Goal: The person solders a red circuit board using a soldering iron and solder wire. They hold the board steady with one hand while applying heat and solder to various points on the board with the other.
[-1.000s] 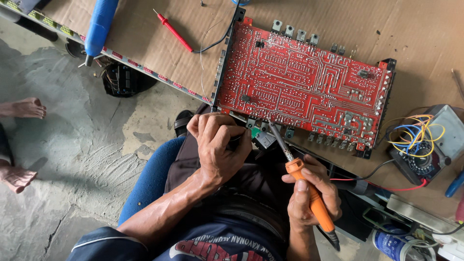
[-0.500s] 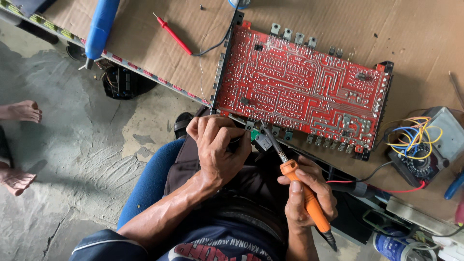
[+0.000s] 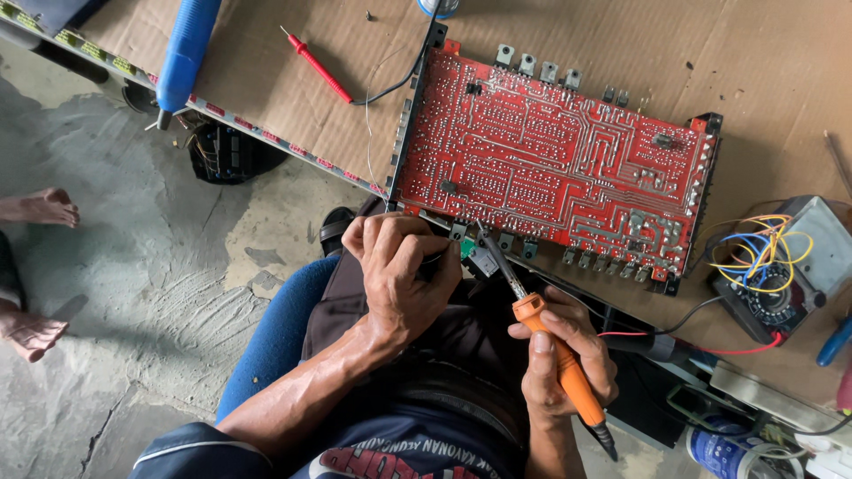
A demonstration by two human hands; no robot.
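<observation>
Iron (image 3: pixel 552 348) in right hand (image 3: pixel 561 359), tip at board (image 3: pixel 550 168) near edge.

The right hand (image 3: pixel 568 355) grips an orange-handled soldering iron (image 3: pixel 555 350), its metal tip angled up to the near edge of a red circuit board (image 3: pixel 550 164) lying solder side up on a cardboard-covered desk (image 3: pixel 772 62). The left hand (image 3: pixel 399 270) is curled just beside that tip at the same edge, pinching something too small to tell. A red probe (image 3: pixel 318 65) lies near the board's left end, a blue tool (image 3: pixel 185 53) hangs over the desk's left edge, and a meter with coloured wires (image 3: pixel 777 266) sits off the board's right end. Bare feet (image 3: pixel 35 208) rest on the concrete floor
</observation>
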